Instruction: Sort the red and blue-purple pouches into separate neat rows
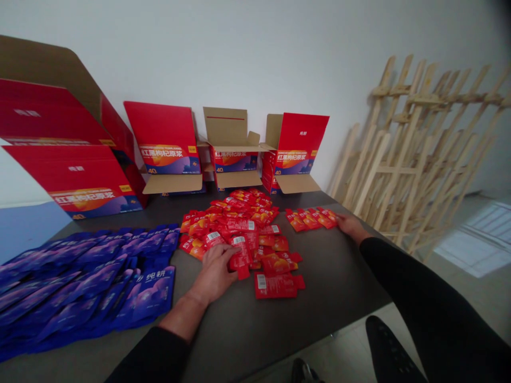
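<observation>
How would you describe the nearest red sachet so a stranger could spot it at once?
Find the dark grey table below the open red cartons. At its centre lies a heap of glossy red sachets. The nearest one lies flat at the near edge, right of the person's left hand, with a white barcode label at its left end.

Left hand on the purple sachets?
No, the left hand is on the red sachets, apart from the purple sachets.

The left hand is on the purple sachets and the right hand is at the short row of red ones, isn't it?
No: the head view shows the left hand on the red sachet pile, not the purple sachets; the right hand is at the short red row.
</observation>
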The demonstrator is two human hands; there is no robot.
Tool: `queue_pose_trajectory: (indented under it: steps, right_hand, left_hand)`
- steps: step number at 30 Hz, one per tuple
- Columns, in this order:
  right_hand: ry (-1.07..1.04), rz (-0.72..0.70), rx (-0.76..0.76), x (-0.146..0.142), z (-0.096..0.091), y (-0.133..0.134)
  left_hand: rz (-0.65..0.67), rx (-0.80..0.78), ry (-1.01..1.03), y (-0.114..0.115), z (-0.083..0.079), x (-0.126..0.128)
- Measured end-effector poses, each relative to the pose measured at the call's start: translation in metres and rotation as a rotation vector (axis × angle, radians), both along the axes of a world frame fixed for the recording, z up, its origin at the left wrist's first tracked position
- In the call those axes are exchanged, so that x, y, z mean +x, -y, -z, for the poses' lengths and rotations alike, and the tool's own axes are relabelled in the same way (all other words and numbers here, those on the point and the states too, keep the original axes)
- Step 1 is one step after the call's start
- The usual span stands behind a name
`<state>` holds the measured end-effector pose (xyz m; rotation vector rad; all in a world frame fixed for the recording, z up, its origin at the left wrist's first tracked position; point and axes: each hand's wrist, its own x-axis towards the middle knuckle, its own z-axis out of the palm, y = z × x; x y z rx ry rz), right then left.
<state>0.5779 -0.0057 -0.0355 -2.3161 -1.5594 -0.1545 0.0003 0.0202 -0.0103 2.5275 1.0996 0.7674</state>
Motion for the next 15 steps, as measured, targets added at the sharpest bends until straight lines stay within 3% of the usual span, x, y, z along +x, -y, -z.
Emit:
queue_pose_trajectory:
  steps: [11,15]
  right_hand:
    - [-0.025,0.329,-0.159,-0.02,-0.009,0.003]
    - [-0.031,0.383,-0.208,-0.027,-0.013,0.004]
  left_hand:
    - [-0.002,0.003,0.0,0.001,0.0,0.0]
    - [0.004,0.009,0.009,0.0,0.0,0.0]
